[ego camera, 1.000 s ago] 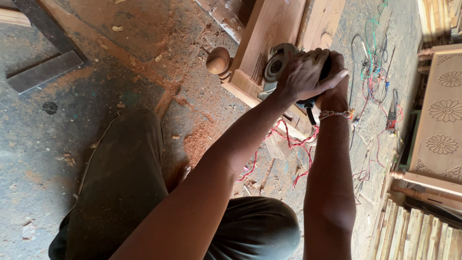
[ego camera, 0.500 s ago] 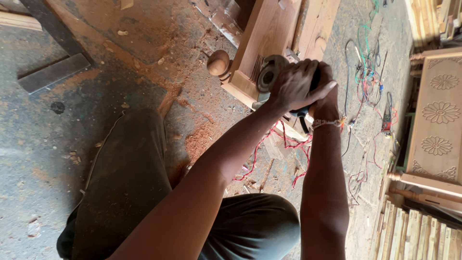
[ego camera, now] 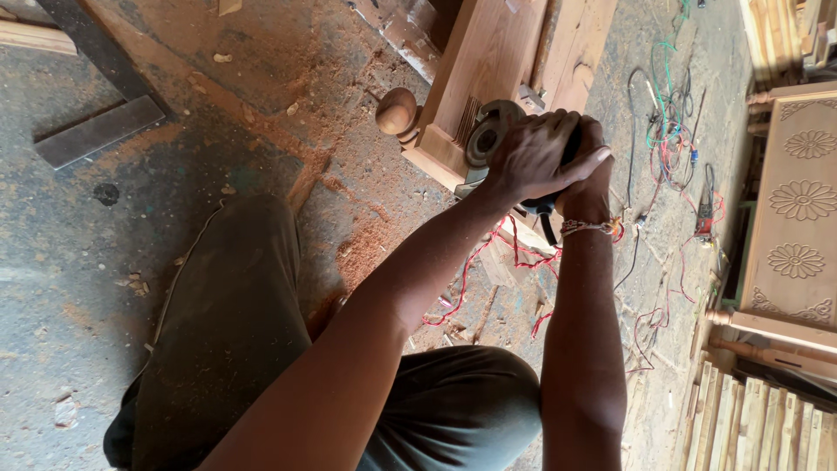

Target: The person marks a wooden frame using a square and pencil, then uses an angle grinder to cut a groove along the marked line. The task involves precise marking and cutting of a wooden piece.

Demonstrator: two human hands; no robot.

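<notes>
Item: angle grinder [ego camera: 493,139] applied to a wooden furniture leg [ego camera: 475,83], workshop floor.

Left hand [ego camera: 532,157] clenched over the grinder body; right hand [ego camera: 586,179] closed on its rear handle at about 4 o'clock of the left. Disc rests against the leg's lower end, just beside the turned ball foot [ego camera: 397,112] at 9 o'clock. Sawdust [ego camera: 349,201] lies heaped at 7 o'clock, suggesting sanding well under way; how much surface remains cannot be told. Coloured wires [ego camera: 671,131] at 3 o'clock; carved panel [ego camera: 798,218] beyond.
</notes>
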